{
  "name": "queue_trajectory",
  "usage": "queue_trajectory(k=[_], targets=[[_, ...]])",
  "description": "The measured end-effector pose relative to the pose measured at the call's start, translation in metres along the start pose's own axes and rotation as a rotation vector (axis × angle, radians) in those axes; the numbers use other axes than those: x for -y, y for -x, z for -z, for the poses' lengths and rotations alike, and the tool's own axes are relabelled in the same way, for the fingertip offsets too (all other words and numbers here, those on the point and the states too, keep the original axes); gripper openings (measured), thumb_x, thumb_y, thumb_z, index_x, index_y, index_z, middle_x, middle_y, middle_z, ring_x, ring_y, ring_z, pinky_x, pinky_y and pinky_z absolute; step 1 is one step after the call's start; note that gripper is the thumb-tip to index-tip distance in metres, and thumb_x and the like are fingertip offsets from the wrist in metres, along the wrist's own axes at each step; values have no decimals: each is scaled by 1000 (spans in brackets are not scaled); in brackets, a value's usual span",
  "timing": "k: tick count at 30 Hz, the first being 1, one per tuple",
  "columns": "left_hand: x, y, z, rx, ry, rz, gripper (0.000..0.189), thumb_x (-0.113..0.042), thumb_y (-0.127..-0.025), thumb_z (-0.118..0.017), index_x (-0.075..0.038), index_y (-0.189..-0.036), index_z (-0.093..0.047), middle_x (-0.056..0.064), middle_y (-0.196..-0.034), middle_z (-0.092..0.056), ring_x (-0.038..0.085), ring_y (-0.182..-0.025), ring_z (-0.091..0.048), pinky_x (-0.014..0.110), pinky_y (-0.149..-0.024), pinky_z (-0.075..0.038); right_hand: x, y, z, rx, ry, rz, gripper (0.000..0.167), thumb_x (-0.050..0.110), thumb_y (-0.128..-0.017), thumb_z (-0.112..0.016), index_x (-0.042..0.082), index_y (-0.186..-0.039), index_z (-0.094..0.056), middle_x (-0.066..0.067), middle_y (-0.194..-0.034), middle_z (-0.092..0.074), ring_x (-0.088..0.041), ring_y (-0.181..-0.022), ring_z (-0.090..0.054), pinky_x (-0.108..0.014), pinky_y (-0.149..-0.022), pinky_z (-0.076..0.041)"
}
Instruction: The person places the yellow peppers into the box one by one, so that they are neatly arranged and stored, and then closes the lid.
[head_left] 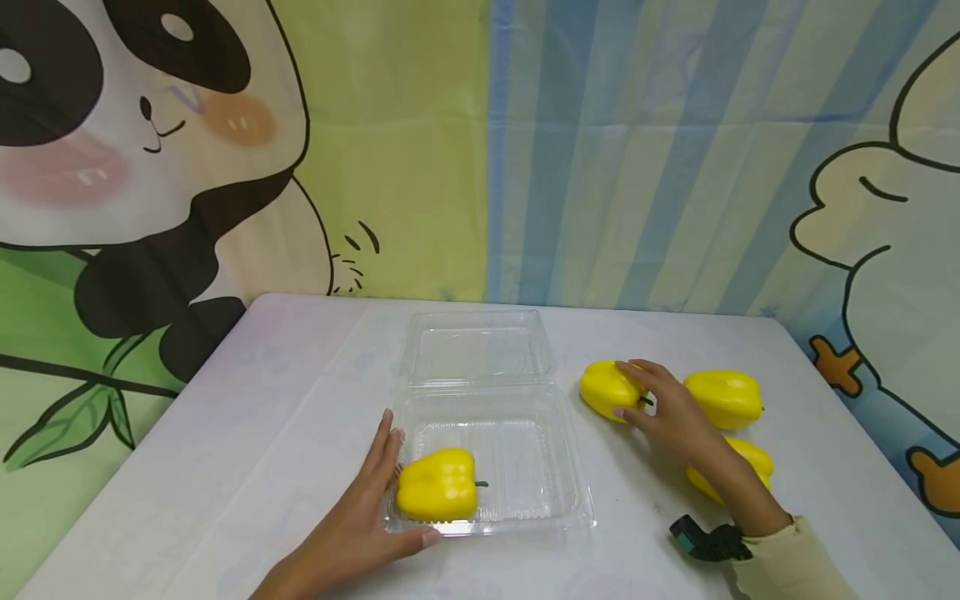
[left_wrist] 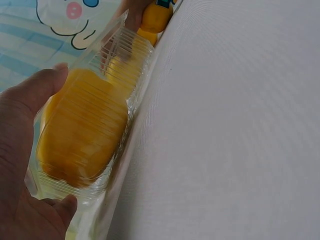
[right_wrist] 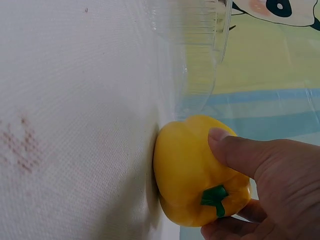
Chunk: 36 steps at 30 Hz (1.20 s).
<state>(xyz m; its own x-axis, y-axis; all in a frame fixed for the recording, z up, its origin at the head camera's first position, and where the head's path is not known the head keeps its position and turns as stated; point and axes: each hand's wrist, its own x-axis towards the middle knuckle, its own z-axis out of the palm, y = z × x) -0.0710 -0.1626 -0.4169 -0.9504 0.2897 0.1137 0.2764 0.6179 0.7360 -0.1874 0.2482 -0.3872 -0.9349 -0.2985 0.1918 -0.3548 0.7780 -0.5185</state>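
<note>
The held yellow pepper [head_left: 603, 387] is down at the white worktop [head_left: 187, 500], right of centre, nearer to the far edge than to the near one. The right hand [head_left: 667, 412] grips it, thumb on one side and fingers on the other, beside the green stem.

To its left, well away from the worktop's right edge, stands a clear container [head_left: 517, 475], with its lid [head_left: 480, 350] folded back towards the far edge. In the container's near left corner lies a second pepper [head_left: 435, 485], its stem pointing right. The left hand [head_left: 360, 517] is widely open, touching this corner with rather straight fingers and thumb.

Towards the worktop's right edge lie a third pepper [head_left: 723, 400] and, partly hidden by the right forearm, a fourth pepper [head_left: 752, 458]. Behind the far edge hangs a printed backdrop [head_left: 405, 125].
</note>
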Motion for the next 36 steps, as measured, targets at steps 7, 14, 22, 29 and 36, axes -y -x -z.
queue_trajectory(k=[7, 14, 22, 29, 36], targets=[[-1, 0, 1, 6, -1, 16, 121, -58, -73, -79, -9, -157, -7, -9, -161, 16, 33, -130, -46, 63, -103, -32, 0, -1, -1, 6, 17, 16, 66, 15, -88, -74, 4, -145, -44, -23, -142, -42, -38, -115, -51, -58, -98, -41], [0, 0, 1, 2, 14, 11, 121, -56, -72, -80, -10, -157, -8, -10, -161, 15, 30, -130, -47, 61, -103, -33, 3, 0, 0, 8, 20, 6, 66, 16, -88, -73, 4, -146, -44, -22, -142, -42, -35, -111, -53, -57, -96, -44], [1, 0, 0, 0, 19, -5, 120, -55, -72, -81, -8, -157, -9, -9, -161, 15, 31, -130, -47, 61, -102, -35, 10, 1, 5, -18, 9, 10, 68, 17, -87, -75, 5, -146, -44, -22, -143, -42, -38, -114, -52, -58, -96, -43], [0, 0, -1, 0, 4, 9, 122, -57, -71, -80, -8, -157, -9, -10, -161, 14, 29, -129, -47, 59, -103, -35, 17, 3, 10, -44, -13, 56, 69, 16, -86, -75, 6, -146, -43, -21, -144, -41, -36, -112, -53, -57, -94, -45], [-1, 0, 0, 7, 2, 29, 123, -60, -70, -79, -9, -157, -9, -11, -161, 15, 32, -133, -42, 62, -103, -32, 29, 4, 14, -72, -12, 122, 70, 16, -85, -77, 7, -146, -44, -18, -144, -42, -34, -112, -53, -57, -94, -45]])
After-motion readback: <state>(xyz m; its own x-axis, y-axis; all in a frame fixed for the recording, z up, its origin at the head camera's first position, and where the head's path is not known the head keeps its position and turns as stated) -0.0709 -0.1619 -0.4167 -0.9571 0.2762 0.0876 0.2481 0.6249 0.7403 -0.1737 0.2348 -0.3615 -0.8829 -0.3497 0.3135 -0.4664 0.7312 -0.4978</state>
